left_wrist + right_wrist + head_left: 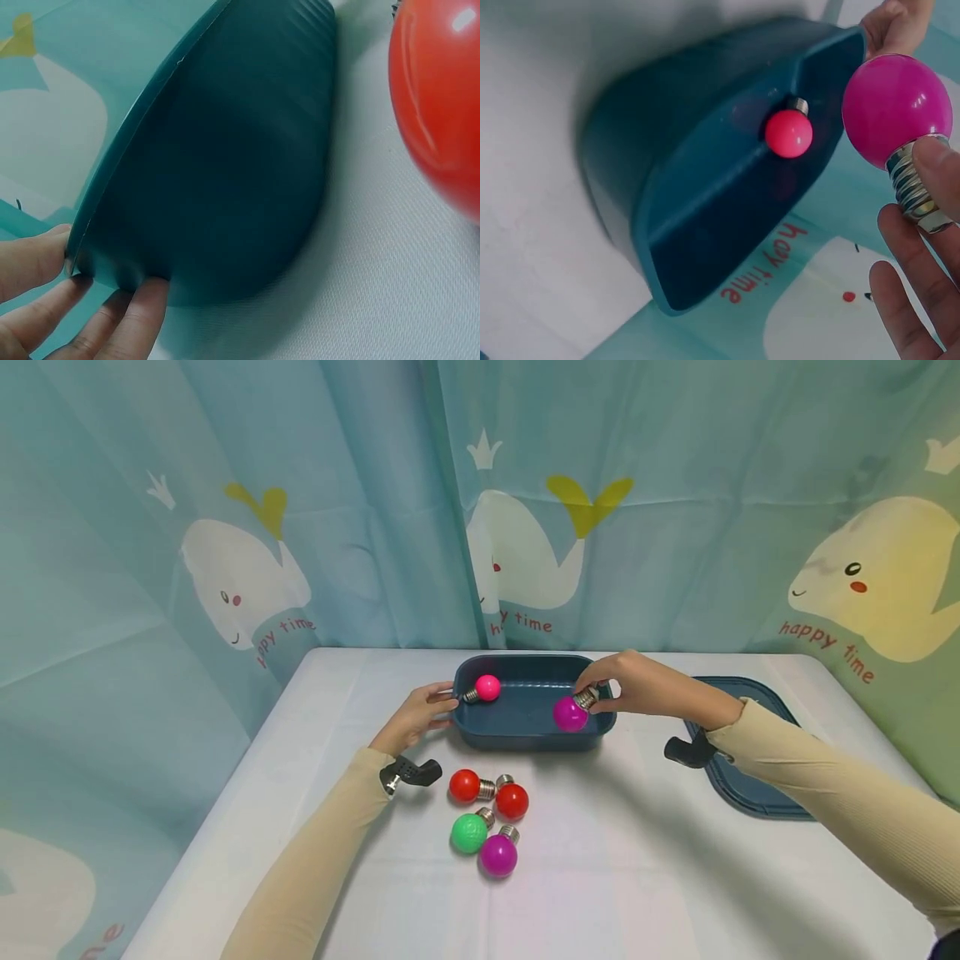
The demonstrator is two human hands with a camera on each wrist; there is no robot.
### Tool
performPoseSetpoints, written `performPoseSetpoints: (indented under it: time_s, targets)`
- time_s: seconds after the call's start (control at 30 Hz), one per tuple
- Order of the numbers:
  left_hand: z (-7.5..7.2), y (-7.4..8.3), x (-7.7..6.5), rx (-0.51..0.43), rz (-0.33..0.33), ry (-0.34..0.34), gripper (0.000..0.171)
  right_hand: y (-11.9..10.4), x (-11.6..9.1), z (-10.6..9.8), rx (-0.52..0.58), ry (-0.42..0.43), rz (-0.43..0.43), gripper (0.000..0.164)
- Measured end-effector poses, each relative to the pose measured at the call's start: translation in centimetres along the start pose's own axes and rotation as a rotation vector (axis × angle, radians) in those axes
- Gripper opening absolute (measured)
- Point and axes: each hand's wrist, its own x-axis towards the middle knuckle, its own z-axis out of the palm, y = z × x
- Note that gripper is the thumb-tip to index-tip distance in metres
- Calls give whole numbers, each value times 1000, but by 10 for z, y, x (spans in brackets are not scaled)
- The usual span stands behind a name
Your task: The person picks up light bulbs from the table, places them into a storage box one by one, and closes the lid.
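A magenta light bulb (571, 714) is held by its metal screw base in my right hand (637, 683), over the right part of a dark blue plastic box (534, 742). The right wrist view shows the thumb and fingers pinching that base, with the magenta globe (896, 109) pointing away from the palm. At the box's left end, my left hand (417, 714) grips the rim, its fingertips (150, 294) against the outer wall. Inside the box near that end lies a pink bulb (487, 687).
In front of the box lie two red bulbs (512, 802), a green bulb (469, 833) and another magenta bulb (498, 857) on the white table (600, 877). A dark blue lid or tray (757, 806) rests at the right, partly behind my right arm. A whale-print curtain (390, 527) hangs behind.
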Motion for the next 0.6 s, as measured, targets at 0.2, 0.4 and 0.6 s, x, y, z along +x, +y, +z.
performPoseSetpoints:
  time_s: [0.2,0.4,0.6]
  targets:
    - [0,0,-1,-7,8,-4,50,14,20,3,4,1,25,30]
    - [0,-1,0,-5,10,-2,50,26,37,8,17,-8,56,30]
    - [0,-1,0,-8,22,-8,50,35,52,12,31,0,61,29]
